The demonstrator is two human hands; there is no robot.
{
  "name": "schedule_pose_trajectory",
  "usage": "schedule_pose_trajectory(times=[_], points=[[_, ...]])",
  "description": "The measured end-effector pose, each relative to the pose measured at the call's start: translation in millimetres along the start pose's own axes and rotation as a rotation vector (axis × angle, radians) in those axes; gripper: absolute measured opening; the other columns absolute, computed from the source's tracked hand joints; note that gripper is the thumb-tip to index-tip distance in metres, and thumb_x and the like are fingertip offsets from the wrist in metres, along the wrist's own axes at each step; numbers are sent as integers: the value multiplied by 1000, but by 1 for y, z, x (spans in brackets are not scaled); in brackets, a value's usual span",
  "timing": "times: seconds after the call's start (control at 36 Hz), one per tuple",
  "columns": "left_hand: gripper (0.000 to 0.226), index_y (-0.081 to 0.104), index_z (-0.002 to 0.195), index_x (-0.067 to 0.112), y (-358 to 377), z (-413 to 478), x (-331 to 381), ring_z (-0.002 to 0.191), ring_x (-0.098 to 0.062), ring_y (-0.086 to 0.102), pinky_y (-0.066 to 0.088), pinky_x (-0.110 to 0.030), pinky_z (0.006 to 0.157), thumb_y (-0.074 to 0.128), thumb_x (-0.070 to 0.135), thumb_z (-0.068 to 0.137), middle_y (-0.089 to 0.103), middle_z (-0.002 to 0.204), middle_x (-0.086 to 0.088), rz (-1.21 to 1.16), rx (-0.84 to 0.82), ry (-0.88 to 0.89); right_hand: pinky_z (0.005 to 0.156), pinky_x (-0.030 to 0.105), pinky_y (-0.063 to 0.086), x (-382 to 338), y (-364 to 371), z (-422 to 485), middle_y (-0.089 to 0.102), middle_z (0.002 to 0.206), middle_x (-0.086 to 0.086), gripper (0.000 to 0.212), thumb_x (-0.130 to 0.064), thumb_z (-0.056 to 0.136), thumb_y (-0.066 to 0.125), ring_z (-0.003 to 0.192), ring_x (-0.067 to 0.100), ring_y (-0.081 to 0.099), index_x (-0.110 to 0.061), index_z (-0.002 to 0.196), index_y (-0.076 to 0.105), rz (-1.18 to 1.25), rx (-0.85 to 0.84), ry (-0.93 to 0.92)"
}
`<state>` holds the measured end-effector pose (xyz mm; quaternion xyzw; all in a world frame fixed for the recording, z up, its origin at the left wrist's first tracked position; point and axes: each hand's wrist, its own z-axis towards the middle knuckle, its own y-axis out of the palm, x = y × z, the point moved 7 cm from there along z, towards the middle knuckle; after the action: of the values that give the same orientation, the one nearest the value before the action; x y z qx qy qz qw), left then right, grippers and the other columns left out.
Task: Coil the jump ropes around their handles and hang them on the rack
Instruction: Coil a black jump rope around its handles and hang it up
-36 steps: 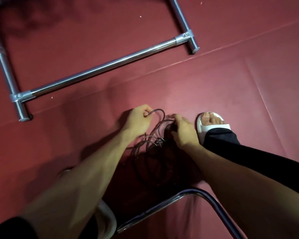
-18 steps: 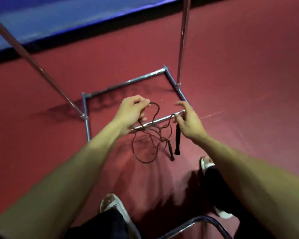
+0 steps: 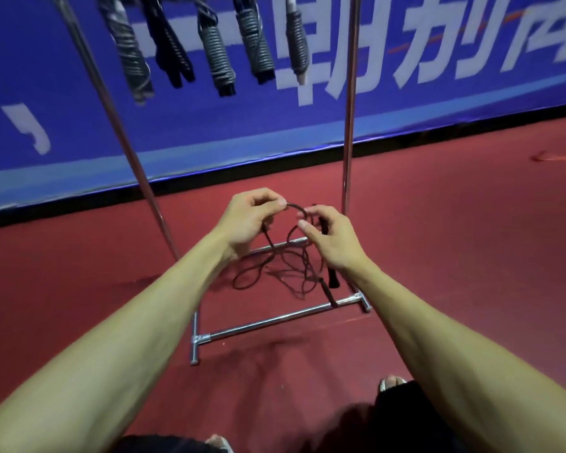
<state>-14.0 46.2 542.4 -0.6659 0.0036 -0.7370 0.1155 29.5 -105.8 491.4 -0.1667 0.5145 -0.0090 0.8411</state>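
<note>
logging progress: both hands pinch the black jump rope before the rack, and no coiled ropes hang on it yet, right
Wrong on the rack: the head view shows several coiled ropes hanging on it. The left hand and right hand do pinch the black jump rope.

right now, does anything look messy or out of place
The black jump rope, pinched by the left hand and right hand, hangs in a loose tangle, unlike the tightly coiled ropes on the rack.
</note>
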Motion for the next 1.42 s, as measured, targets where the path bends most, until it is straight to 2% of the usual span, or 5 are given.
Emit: schedule_pose_trajectory(times=[0.36, 0.67, 0.83, 1.03, 1.42], points=[[32, 45, 116, 22, -34, -19, -74, 71, -12, 53, 41, -30, 75, 65, 18, 91, 50, 86, -5, 416, 274, 10, 51, 20, 41, 36, 61, -32, 66, 59, 2, 21, -15, 92, 66, 49, 12, 58, -20, 72, 61, 198, -45, 276], [35, 56, 114, 23, 10, -78, -198, 101, -3, 64, 49, -16, 87, 66, 1, 89, 73, 106, 9, -9, -74, -197, 55, 24, 49, 56, 105, -37, 66, 59, -1, 20, -17, 90, 67, 51, 11, 62, -23, 72, 63, 236, -48, 316], [26, 64, 73, 20, -23, -55, -196, 58, -2, 54, 43, -19, 63, 56, 13, 97, 65, 64, -4, 252, 170, -103, 72, 24, 53, 65, 97, -19, 70, 71, -13, 17, -14, 89, 69, 70, 3, 67, -30, 84, 65, 249, 44, 221], [27, 53, 86, 9, -45, -21, -149, 45, -8, 33, 59, -45, 69, 37, 21, 105, 31, 53, 3, -595, 400, -190, 75, 27, 46, 94, 112, -21, 67, 87, -9, 31, -10, 89, 68, 78, 2, 59, -28, 115, 63, 337, -80, 291], [35, 60, 100, 1, -49, 4, -140, 43, -5, 35, 48, -16, 53, 38, 28, 103, 33, 50, 4, -1366, 357, -197, 93, 9, 38, 67, 131, -30, 61, 112, 1, 31, -15, 83, 76, 104, 2, 56, -33, 105, 64, 98, -489, 136]])
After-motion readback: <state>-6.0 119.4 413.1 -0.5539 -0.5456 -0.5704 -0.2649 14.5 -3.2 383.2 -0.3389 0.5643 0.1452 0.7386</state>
